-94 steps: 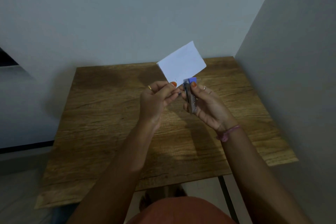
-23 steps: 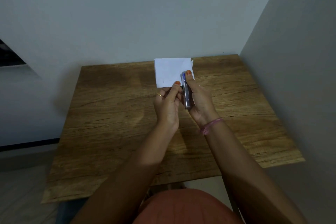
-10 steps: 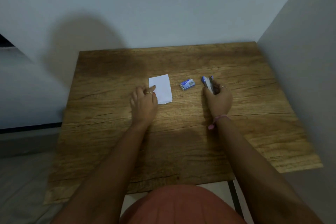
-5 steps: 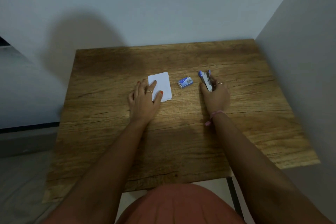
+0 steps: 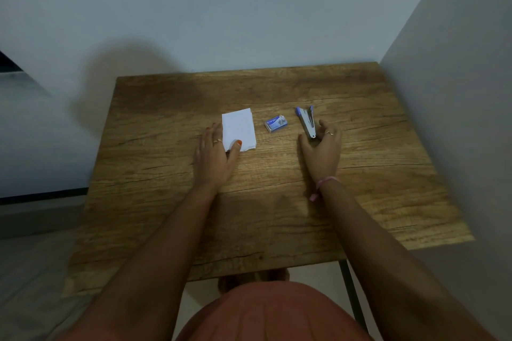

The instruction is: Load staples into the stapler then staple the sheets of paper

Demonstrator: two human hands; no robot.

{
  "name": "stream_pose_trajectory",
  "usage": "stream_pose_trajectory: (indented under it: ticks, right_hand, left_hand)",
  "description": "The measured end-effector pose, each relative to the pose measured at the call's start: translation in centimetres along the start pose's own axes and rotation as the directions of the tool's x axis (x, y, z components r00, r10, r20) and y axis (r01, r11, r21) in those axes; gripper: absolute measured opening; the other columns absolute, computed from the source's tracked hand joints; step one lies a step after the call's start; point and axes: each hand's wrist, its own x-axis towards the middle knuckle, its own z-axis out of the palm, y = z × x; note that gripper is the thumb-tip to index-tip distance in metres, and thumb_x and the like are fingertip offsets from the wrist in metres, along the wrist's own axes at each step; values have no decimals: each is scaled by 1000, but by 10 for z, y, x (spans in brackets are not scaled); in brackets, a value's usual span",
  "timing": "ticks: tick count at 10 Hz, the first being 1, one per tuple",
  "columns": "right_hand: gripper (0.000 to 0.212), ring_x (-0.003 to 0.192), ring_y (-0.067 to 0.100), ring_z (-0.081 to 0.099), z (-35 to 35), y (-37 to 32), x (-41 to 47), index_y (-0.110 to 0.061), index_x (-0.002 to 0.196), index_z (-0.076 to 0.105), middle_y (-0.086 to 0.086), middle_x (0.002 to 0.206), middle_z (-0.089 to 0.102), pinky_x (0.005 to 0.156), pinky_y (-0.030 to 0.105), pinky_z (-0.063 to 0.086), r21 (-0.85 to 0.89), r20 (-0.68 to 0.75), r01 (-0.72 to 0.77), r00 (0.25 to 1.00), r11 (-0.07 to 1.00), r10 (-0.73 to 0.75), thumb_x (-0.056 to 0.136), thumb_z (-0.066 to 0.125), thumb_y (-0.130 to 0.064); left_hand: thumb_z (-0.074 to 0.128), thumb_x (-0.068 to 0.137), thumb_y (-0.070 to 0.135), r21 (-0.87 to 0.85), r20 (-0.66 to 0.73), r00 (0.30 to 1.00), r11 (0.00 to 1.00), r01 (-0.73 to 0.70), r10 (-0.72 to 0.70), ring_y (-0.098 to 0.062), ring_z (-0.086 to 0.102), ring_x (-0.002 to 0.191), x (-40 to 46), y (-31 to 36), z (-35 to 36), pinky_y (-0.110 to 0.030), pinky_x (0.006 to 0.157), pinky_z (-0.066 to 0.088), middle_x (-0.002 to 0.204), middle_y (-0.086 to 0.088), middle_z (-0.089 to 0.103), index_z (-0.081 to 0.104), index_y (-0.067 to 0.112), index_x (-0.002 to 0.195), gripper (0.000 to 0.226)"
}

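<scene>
Small white sheets of paper (image 5: 238,127) lie flat on the wooden table (image 5: 271,202). My left hand (image 5: 214,156) lies flat at their left edge, fingers straight, thumb resting on the lower part of the paper. A little blue staple box (image 5: 276,123) sits in the middle. To its right the blue and metal stapler (image 5: 307,121) lies on the table. My right hand (image 5: 321,149) is just behind the stapler's near end, fingers loosely around that end; a firm grip cannot be made out.
Grey walls stand along the table's back and right edges. The left and near edges drop off to the floor. My lap in orange cloth (image 5: 271,313) is below the near edge.
Paper and stapler came down from in front of me onto the table. In the last half second my left hand flattened beside the paper and my right hand loosened and slid back off the stapler.
</scene>
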Motion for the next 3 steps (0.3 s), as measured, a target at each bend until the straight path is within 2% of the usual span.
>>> stream_pose_trajectory:
  ticks: [2,3]
  right_hand:
    - [45,103,11,50,-4,4,-12,-13,125,53,4,123,44,93,34,49,1,-6,98,995,995,-98,83,68,-18]
    - [44,99,13,50,-4,4,-19,-13,125,54,6,118,45,92,36,49,-52,-2,151,988,987,-152,84,66,-20]
  left_hand:
    - [55,94,36,-78,-63,997,996,-53,48,-28,31,139,-16,2,-1,-47,112,31,154,-11,32,32,12,145,61]
    - [57,94,32,-121,-90,996,992,-31,21,-27,33,138,-25,6,0,-44,108,34,153,-11,32,32,13,145,60]
